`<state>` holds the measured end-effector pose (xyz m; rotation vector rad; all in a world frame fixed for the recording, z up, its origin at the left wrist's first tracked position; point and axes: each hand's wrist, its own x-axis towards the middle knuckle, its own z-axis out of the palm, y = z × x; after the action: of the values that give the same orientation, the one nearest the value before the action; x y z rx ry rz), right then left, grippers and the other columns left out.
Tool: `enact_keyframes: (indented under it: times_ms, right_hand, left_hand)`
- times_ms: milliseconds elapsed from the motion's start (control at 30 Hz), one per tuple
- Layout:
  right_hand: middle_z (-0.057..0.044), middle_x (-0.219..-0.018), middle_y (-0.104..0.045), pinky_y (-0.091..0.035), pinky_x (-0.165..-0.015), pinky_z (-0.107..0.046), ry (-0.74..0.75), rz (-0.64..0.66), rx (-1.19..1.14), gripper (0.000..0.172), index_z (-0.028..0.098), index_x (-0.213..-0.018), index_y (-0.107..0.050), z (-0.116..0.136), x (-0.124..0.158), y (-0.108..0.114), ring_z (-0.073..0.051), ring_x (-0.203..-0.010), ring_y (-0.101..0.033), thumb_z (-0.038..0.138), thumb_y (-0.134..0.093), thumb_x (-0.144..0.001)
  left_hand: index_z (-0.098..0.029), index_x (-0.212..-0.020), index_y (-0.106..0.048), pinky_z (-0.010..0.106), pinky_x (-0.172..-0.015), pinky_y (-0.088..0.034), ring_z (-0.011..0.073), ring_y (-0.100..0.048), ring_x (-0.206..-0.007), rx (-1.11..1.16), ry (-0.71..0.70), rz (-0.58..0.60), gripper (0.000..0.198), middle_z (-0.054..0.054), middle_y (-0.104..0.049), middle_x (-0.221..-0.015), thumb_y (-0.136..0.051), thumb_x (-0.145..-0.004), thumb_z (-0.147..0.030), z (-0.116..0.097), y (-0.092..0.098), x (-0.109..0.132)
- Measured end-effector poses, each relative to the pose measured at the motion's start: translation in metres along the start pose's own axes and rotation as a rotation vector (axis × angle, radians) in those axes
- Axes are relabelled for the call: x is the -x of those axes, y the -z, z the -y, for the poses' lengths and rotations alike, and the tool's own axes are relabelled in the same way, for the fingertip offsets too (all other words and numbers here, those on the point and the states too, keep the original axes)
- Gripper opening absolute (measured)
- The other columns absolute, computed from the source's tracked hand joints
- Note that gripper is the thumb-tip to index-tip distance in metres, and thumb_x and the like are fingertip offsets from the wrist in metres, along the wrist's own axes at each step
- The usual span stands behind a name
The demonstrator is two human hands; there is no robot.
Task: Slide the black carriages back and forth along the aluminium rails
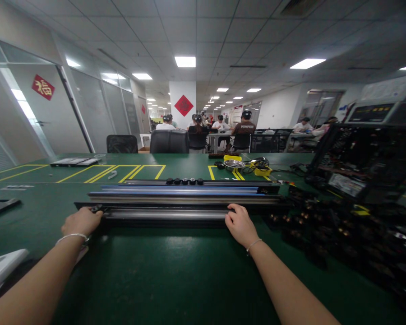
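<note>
A long black and silver bar (165, 215) lies crosswise in front of me on the green table. My left hand (83, 221) is closed at the bar's left end, with a small black part (96, 208) showing between thumb and fingers. At the right end, my right hand (242, 223) grips the same bar with curled fingers. Just behind it several similar long bars lie parallel, one of them a blue bar (182, 191). A row of several small black round pieces (184, 181) stands at the back of these bars.
A dark heap of small black parts (345, 234) covers the table's right side, below an open computer case (362, 158). A metal bowl (234, 164) and cables sit at the back. On the left are a white object (5, 266) and a flat dark panel (2, 206). People sit beyond.
</note>
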<state>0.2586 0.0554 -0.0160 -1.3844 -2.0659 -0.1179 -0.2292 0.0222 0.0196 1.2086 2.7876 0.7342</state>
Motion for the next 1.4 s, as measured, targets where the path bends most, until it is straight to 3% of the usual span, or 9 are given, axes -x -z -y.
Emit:
enact_keyframes:
  times_ms: [67,167,667,1033,1400]
  right_hand:
    - [-0.009,-0.107,-0.055,-0.039,-0.092,-0.036,0.000,-0.003,0.002,0.032,0.020,-0.066,-0.065,0.000,0.000,0.000,-0.022,-0.106,-0.043,0.026,-0.038,-0.083]
    - [-0.009,-0.107,-0.055,-0.039,-0.092,-0.037,0.009,-0.011,0.000,0.032,0.020,-0.066,-0.065,-0.001,0.000,0.000,-0.022,-0.105,-0.043,0.026,-0.038,-0.083]
    - [-0.010,-0.106,-0.056,-0.040,-0.090,-0.038,0.027,-0.029,-0.004,0.031,0.019,-0.066,-0.066,-0.004,-0.001,-0.005,-0.023,-0.104,-0.044,0.025,-0.040,-0.081]
    - [-0.008,-0.102,-0.057,-0.040,-0.088,-0.035,0.019,-0.058,0.004,0.029,0.019,-0.062,-0.064,-0.004,-0.002,-0.007,-0.022,-0.100,-0.044,0.022,-0.041,-0.080]
    - [-0.007,-0.096,-0.057,-0.040,-0.085,-0.034,0.023,-0.073,0.008,0.029,0.020,-0.061,-0.063,-0.004,-0.006,-0.008,-0.021,-0.096,-0.044,0.021,-0.042,-0.079]
  left_hand:
    - [-0.009,-0.105,-0.059,0.044,-0.070,-0.044,0.0405,-0.054,-0.097,-0.119,0.091,0.101,0.061,0.024,-0.059,-0.107,-0.053,-0.062,-0.052,-0.005,0.001,0.003]
    - [-0.012,-0.111,-0.056,0.042,-0.073,-0.043,0.0384,-0.053,-0.100,-0.149,0.092,0.114,0.061,0.023,-0.058,-0.110,-0.049,-0.065,-0.052,-0.012,0.002,0.009]
    - [-0.010,-0.110,-0.056,0.045,-0.080,-0.042,0.0368,-0.050,-0.105,-0.058,0.098,-0.040,0.058,0.022,-0.057,-0.110,-0.047,-0.068,-0.048,-0.022,-0.018,0.027]
    - [-0.005,-0.115,-0.050,0.047,-0.088,-0.037,0.0345,-0.039,-0.117,0.021,0.150,-0.229,0.058,0.024,-0.049,-0.120,-0.045,-0.071,-0.043,-0.048,-0.031,0.057]
    - [-0.016,-0.109,-0.059,0.044,-0.081,-0.042,0.0359,-0.048,-0.106,-0.042,0.095,-0.168,0.055,0.019,-0.057,-0.110,-0.042,-0.070,-0.052,-0.039,-0.030,0.046]
